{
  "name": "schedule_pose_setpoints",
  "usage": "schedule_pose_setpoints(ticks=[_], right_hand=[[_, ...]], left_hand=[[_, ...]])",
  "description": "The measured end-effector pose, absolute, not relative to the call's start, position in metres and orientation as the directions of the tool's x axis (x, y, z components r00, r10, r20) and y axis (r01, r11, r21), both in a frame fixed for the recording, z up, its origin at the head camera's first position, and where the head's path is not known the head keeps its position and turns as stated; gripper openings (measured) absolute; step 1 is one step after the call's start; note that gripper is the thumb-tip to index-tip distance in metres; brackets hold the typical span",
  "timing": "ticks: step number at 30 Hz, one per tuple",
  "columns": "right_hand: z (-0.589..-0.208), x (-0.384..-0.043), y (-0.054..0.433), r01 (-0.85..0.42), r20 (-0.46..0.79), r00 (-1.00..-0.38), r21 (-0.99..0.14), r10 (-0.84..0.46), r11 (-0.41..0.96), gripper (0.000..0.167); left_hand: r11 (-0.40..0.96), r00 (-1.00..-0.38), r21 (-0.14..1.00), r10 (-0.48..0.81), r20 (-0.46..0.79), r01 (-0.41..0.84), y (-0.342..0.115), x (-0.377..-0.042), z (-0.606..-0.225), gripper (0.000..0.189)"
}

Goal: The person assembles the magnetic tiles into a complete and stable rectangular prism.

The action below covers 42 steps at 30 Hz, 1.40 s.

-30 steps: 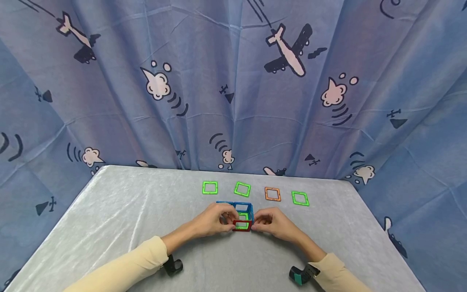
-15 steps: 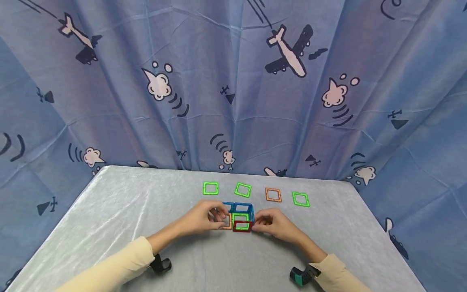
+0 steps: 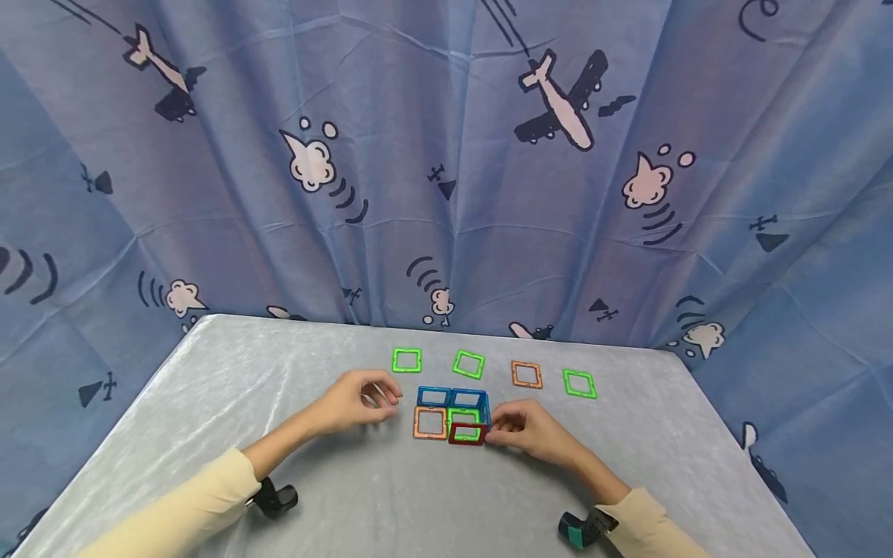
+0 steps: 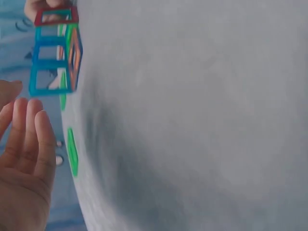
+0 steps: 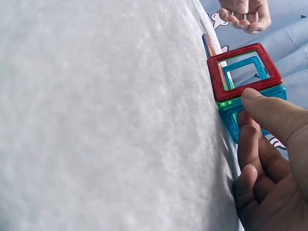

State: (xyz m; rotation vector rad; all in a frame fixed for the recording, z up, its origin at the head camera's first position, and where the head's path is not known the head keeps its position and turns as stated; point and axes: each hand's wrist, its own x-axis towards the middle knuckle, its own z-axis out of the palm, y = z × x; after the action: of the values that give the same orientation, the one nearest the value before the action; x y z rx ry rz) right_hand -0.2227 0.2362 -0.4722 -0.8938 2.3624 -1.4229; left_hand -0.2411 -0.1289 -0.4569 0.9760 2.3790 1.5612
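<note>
Square frame-like magnetic tiles form a small open structure on the table. In the head view, two blue tiles stand along its back, a blue side tile at its right and a red tile upright at the front. A green tile lies between them; an orange tile lies flat to its left. My right hand pinches the front right corner, thumb on the red tile and fingers behind by the blue side tile. My left hand hovers left of the structure, holding nothing, fingers loosely bent.
Behind the structure lie a green tile, a tilted green tile, a loose orange tile and another green tile in a row. A pale cloth covers the table. A patterned blue curtain hangs behind its far edge.
My left hand has let go of the structure and moved left, uncovering the orange tile and the left blue tile. The right hand stays at the front right corner.
</note>
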Motion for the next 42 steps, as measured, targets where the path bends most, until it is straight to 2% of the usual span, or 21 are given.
schedule_pose_setpoints(ticks=[19,30,42], right_hand=[[-0.474,-0.224,0.237,-0.401,0.12,-0.776,-0.851,-0.619,0.338,0.009],[-0.473,-0.223,0.237,-0.38,0.106,-0.783,-0.861,-0.613,0.338,0.01],[-0.473,-0.222,0.238,-0.381,0.105,-0.785,-0.859,-0.61,0.343,0.01]], left_hand=[[0.325,-0.814,0.832,0.533,0.232,0.45,-0.167,-0.275,-0.471,0.032],[0.365,-0.85,0.835,0.484,0.208,0.412,-0.151,-0.297,-0.473,0.045],[0.408,-0.855,0.803,0.468,0.224,0.434,-0.124,-0.317,-0.476,0.042]])
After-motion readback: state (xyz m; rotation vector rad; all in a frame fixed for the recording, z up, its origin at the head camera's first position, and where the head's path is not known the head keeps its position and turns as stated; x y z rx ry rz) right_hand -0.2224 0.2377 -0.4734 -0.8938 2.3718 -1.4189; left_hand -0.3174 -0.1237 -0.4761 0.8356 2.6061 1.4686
